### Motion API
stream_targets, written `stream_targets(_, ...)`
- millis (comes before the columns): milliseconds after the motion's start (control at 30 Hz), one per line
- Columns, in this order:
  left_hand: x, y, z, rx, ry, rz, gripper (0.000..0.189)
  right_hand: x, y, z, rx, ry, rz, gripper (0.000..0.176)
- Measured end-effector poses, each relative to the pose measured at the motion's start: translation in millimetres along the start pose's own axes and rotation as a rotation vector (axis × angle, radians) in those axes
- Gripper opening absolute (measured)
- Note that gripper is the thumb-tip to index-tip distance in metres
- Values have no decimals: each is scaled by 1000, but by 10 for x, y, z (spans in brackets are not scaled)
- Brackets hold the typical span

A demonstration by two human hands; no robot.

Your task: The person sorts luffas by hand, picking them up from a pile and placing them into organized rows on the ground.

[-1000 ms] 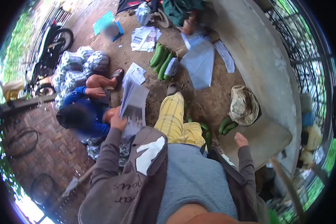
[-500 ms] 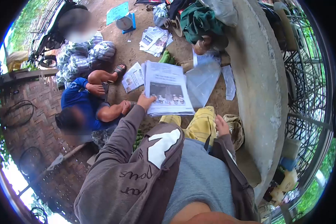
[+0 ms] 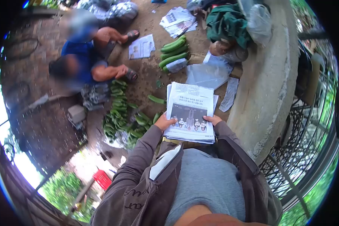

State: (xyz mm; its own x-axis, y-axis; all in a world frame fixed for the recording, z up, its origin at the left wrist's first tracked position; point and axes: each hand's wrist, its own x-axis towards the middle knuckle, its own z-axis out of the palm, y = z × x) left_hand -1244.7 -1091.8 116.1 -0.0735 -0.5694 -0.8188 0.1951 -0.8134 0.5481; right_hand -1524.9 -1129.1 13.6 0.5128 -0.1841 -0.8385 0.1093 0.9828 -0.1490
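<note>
Here, the stack of newspapers (image 3: 190,113) is grasped at its 2 near corners by the left hand (image 3: 165,122) and the right hand (image 3: 214,120); green gourds (image 3: 120,118) are heaped nearby.

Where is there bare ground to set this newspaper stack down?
Best bare dirt lies ahead-left, bordered by the loose sheet, the co-worker's sandalled foot and the row of green vegetables. Crowded: the vegetable pile beside the left hand, and plastic bags ahead of the right hand, both gripping the newspaper stack.
</note>
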Motion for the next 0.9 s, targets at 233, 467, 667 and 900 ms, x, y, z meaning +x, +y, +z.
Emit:
stream_targets(233,-66,-1074,-161,127,529,11,57,413,-61,-315,-394,161,-44,37)
stream_targets(467,-674,-1861,-360,40,691,13,55,1294,-929,-353,-421,306,-272,41)
stream_targets(667,-1038,-2829,-115,33,898,4,49,2162,-1993,131,-394,342,-373,33)
stream_targets(900,-972,-2911,708,100,807,-184,46,3070,-2553,381,-94,329,-436,37)
